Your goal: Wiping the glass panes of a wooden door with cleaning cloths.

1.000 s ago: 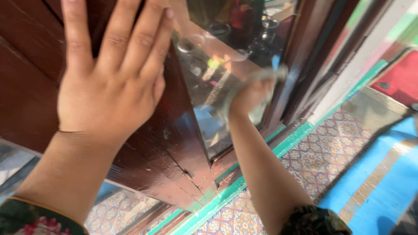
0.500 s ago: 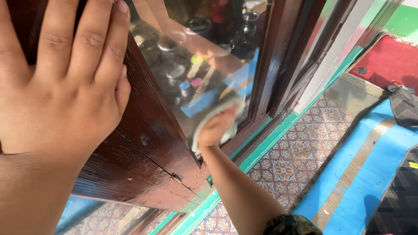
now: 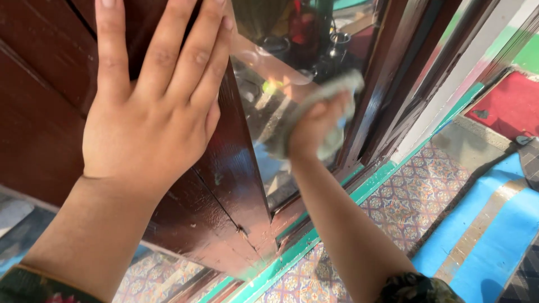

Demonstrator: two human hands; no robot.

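My left hand lies flat with fingers spread against the dark brown wooden door, near the edge of its frame. My right hand is closed around a pale green cloth and presses it against the glass pane set in the door. The cloth sits near the pane's right side, beside the dark wooden upright. Reflections of cups and coloured objects show in the glass.
A green painted sill runs along the door's foot. Patterned floor tiles lie below, with a blue mat and a red mat to the right. More dark wooden frame uprights stand right of the pane.
My right hand with the cloth has swept from low on the pane up and to the right. My left hand stays pressed on the door; the view has shifted.
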